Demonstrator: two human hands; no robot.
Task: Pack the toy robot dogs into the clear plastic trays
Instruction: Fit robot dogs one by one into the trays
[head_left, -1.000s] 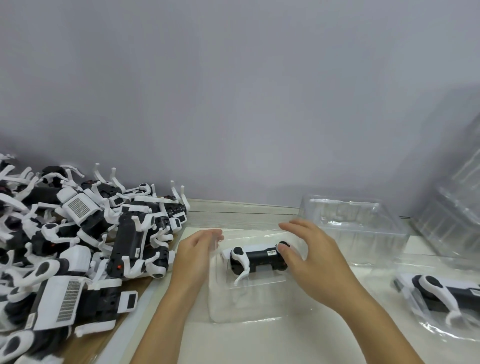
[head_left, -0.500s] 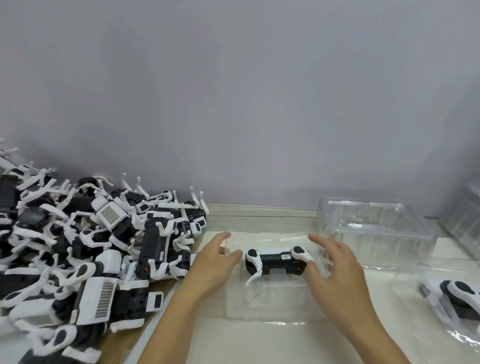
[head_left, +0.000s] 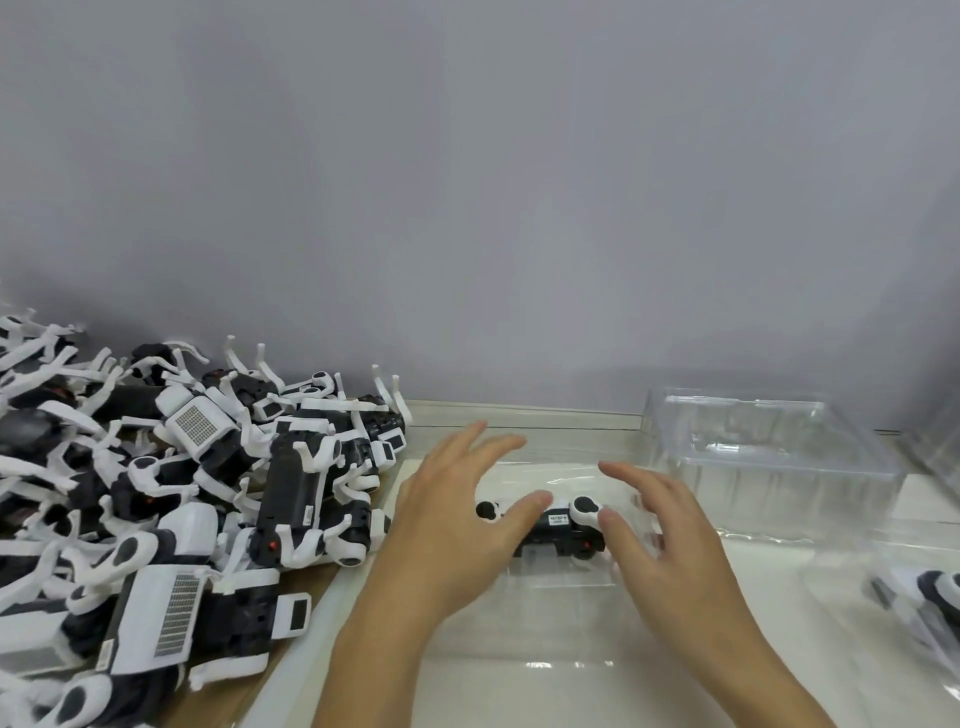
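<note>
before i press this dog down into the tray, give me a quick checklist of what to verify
1. Dog over the tray: ok, it lies on its side in the tray between both hands.
2. Dog fully seated: cannot tell, clear plastic hides the cavity edges.
3. Left hand free: ok, fingers spread, thumb by the dog's left end, gripping nothing.
4. Right hand free: ok, fingers spread, thumb by the dog's right end.
5. More dogs at hand: ok, pile lies to the left.
6. Spare trays ready: ok, stack stands behind right.
</note>
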